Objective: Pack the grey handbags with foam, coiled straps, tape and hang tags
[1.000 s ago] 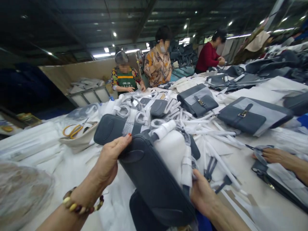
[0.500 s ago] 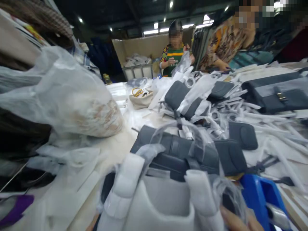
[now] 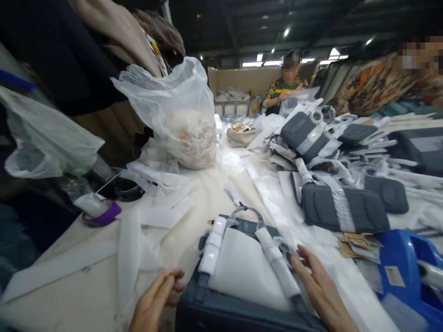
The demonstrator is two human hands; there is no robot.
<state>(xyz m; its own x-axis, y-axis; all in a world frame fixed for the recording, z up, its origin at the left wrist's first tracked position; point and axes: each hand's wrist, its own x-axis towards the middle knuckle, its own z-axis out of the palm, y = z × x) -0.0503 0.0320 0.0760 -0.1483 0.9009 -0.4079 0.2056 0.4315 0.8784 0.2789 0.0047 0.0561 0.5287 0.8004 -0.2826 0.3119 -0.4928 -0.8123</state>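
Observation:
A dark blue-grey bag (image 3: 242, 318) stands close in front of me, cut off by the bottom edge. Its two straps are wrapped in white foam sleeves (image 3: 212, 246), and a white foam sheet (image 3: 238, 263) lies between them. Clear plastic covers the loop handle (image 3: 247, 210) at its far side. To the left of the bag is my left hand (image 3: 157, 297), its fingers stretched out and slightly bent, holding nothing. My right hand (image 3: 316, 281) is beside the right strap, thumb and fingers apart. Its fingertips are near a plastic-wrapped part (image 3: 285, 246); contact is unclear.
Wrapped blue-grey bags (image 3: 349, 207) are heaped at the right, by a blue tape dispenser (image 3: 403, 272). A filled translucent plastic bag (image 3: 190, 133) stands at the back left. Foam strips (image 3: 129, 253) and a purple tape roll (image 3: 104, 216) lie left. A co-worker (image 3: 285, 92) is at the back.
My view has turned to the left. Both hands, mostly cut off or hidden before, now show more fully beside the bag. The foam-wrapped straps appear smaller and farther apart from my hands.

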